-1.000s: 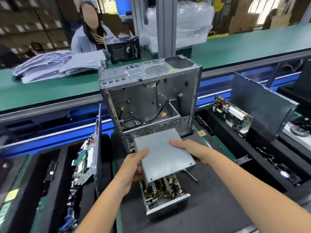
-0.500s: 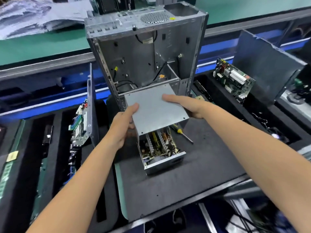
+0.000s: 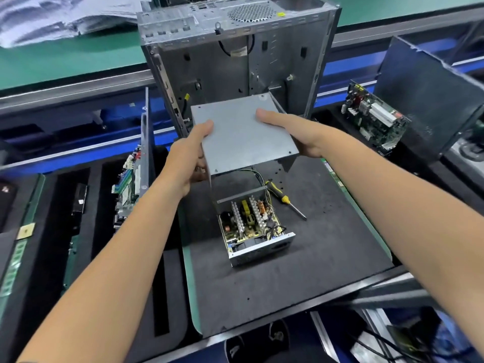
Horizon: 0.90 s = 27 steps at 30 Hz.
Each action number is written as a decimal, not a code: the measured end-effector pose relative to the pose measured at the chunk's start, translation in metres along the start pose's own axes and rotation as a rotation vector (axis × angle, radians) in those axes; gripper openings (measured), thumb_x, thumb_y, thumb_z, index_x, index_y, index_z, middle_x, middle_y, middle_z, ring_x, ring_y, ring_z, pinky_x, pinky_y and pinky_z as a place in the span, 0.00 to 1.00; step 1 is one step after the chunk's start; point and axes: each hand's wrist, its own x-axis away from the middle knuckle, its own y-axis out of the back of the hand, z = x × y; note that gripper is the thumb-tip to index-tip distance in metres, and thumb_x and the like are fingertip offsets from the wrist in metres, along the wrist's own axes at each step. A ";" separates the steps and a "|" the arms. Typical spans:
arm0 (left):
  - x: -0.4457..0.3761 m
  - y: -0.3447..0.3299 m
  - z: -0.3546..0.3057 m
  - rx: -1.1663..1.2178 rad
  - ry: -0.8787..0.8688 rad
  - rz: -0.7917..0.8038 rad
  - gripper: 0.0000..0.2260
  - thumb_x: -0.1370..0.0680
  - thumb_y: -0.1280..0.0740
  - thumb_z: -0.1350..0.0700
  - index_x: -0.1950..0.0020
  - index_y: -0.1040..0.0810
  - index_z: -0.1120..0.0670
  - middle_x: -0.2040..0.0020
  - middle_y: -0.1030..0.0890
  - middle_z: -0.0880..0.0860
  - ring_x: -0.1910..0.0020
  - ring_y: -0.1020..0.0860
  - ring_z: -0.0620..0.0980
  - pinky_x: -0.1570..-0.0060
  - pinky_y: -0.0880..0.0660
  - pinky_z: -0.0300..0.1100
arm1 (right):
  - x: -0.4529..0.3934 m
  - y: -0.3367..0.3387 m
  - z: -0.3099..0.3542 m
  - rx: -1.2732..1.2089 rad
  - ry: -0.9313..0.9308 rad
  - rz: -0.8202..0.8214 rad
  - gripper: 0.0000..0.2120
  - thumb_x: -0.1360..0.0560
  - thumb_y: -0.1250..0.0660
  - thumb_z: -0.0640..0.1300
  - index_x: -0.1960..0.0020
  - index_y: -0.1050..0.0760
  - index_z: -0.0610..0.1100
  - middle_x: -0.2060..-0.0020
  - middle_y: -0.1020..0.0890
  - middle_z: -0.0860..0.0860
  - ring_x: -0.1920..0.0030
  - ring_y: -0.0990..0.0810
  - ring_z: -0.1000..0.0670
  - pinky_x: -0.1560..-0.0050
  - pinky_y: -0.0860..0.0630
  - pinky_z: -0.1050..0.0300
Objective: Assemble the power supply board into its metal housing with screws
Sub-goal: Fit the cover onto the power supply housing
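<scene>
Grey metal cover (image 3: pixel 243 133) held level above open power supply (image 3: pixel 255 226); board exposed inside; screwdriver (image 3: pixel 284 199) laid just beside it.

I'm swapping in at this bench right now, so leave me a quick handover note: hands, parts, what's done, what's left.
Left hand grips the left edge of the metal cover, thumb on top. Right hand holds its right edge. The cover is held in the air, above and behind the power supply board.
The board sits in its open metal tray on the black mat. A yellow-handled screwdriver lies on the mat just right of the tray. An open computer case stands behind.
Done: board is in the tray.
Left: lower the cover on, then drive the screws. No loose screws are visible.
</scene>
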 end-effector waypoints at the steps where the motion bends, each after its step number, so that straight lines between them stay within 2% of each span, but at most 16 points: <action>1: 0.000 0.001 -0.001 -0.004 -0.002 0.007 0.26 0.35 0.34 0.31 0.51 0.19 0.49 0.53 0.15 0.49 0.57 0.21 0.55 0.53 0.26 0.49 | 0.000 0.001 0.000 0.001 0.000 0.007 0.32 0.38 0.27 0.68 0.42 0.21 0.48 0.47 0.16 0.49 0.47 0.17 0.47 0.43 0.22 0.50; 4: 0.004 0.000 0.008 -0.025 0.013 0.029 0.27 0.35 0.34 0.31 0.52 0.19 0.51 0.53 0.18 0.56 0.58 0.24 0.55 0.56 0.28 0.49 | -0.002 0.003 -0.013 0.013 -0.030 0.041 0.35 0.38 0.27 0.68 0.39 0.23 0.47 0.45 0.16 0.49 0.44 0.18 0.46 0.39 0.24 0.47; 7: 0.010 -0.002 0.031 -0.044 0.022 0.065 0.25 0.33 0.35 0.32 0.53 0.18 0.52 0.52 0.16 0.58 0.58 0.21 0.55 0.56 0.27 0.48 | 0.001 0.001 -0.036 0.026 -0.081 0.093 0.32 0.36 0.29 0.68 0.40 0.22 0.48 0.46 0.16 0.49 0.46 0.17 0.47 0.40 0.24 0.48; 9: 0.015 -0.004 0.049 -0.043 0.028 0.105 0.24 0.32 0.35 0.32 0.54 0.17 0.51 0.52 0.16 0.59 0.59 0.20 0.54 0.59 0.25 0.46 | 0.004 -0.001 -0.054 0.055 -0.116 0.095 0.32 0.35 0.30 0.69 0.41 0.22 0.48 0.47 0.16 0.49 0.46 0.17 0.46 0.40 0.24 0.48; 12: 0.020 -0.008 0.074 -0.037 0.090 0.123 0.32 0.35 0.33 0.31 0.47 0.18 0.57 0.50 0.20 0.66 0.62 0.21 0.56 0.69 0.24 0.43 | 0.009 -0.004 -0.077 0.059 -0.169 0.094 0.34 0.35 0.30 0.69 0.40 0.23 0.46 0.48 0.16 0.48 0.47 0.17 0.45 0.45 0.22 0.50; 14: 0.023 -0.012 0.086 -0.026 0.126 0.123 0.36 0.36 0.32 0.31 0.43 0.21 0.60 0.48 0.21 0.69 0.61 0.21 0.56 0.68 0.23 0.45 | 0.013 -0.005 -0.090 0.035 -0.186 0.112 0.32 0.34 0.31 0.68 0.40 0.22 0.46 0.49 0.15 0.49 0.50 0.16 0.47 0.51 0.21 0.55; 15: 0.024 -0.014 0.091 -0.027 0.136 0.122 0.37 0.36 0.31 0.31 0.42 0.23 0.60 0.48 0.21 0.69 0.60 0.22 0.57 0.66 0.22 0.47 | 0.015 -0.004 -0.096 0.021 -0.193 0.117 0.31 0.33 0.31 0.68 0.40 0.22 0.46 0.49 0.15 0.49 0.50 0.16 0.48 0.51 0.20 0.55; 18: 0.028 -0.019 0.102 -0.039 0.157 0.082 0.38 0.38 0.30 0.30 0.42 0.25 0.59 0.58 0.22 0.63 0.62 0.24 0.54 0.63 0.24 0.50 | 0.018 -0.003 -0.112 0.025 -0.215 0.113 0.33 0.34 0.32 0.69 0.39 0.22 0.48 0.45 0.17 0.50 0.45 0.18 0.47 0.38 0.25 0.49; 21: 0.032 -0.022 0.111 -0.091 0.155 0.013 0.33 0.39 0.31 0.28 0.45 0.27 0.50 0.62 0.26 0.50 0.66 0.26 0.47 0.67 0.26 0.46 | 0.019 -0.006 -0.126 0.045 -0.242 0.101 0.42 0.39 0.31 0.74 0.31 0.28 0.51 0.34 0.24 0.52 0.33 0.27 0.48 0.28 0.38 0.44; 23: 0.034 -0.024 0.115 -0.105 0.141 -0.006 0.31 0.39 0.31 0.28 0.47 0.27 0.49 0.66 0.25 0.45 0.70 0.26 0.44 0.68 0.27 0.44 | 0.021 -0.008 -0.130 0.004 -0.244 0.113 0.42 0.39 0.31 0.73 0.32 0.28 0.52 0.35 0.23 0.54 0.33 0.27 0.49 0.27 0.40 0.44; 25: 0.034 -0.027 0.119 -0.115 0.119 -0.027 0.32 0.39 0.31 0.28 0.47 0.27 0.49 0.72 0.25 0.41 0.73 0.27 0.41 0.67 0.28 0.45 | 0.024 -0.007 -0.133 -0.043 -0.252 0.133 0.37 0.37 0.30 0.71 0.35 0.26 0.51 0.39 0.20 0.54 0.37 0.23 0.50 0.28 0.37 0.45; 26: 0.036 -0.028 0.120 -0.122 0.106 -0.036 0.33 0.39 0.31 0.27 0.45 0.28 0.49 0.71 0.25 0.40 0.72 0.26 0.41 0.65 0.28 0.45 | 0.025 -0.006 -0.135 -0.064 -0.253 0.145 0.35 0.36 0.30 0.70 0.36 0.25 0.51 0.41 0.19 0.53 0.39 0.22 0.49 0.29 0.35 0.46; 27: 0.037 -0.030 0.121 -0.124 0.096 -0.043 0.35 0.39 0.32 0.27 0.42 0.30 0.48 0.65 0.23 0.41 0.67 0.25 0.41 0.63 0.27 0.45 | 0.025 -0.006 -0.137 -0.086 -0.255 0.156 0.33 0.35 0.30 0.69 0.37 0.24 0.50 0.42 0.18 0.52 0.40 0.20 0.48 0.31 0.33 0.45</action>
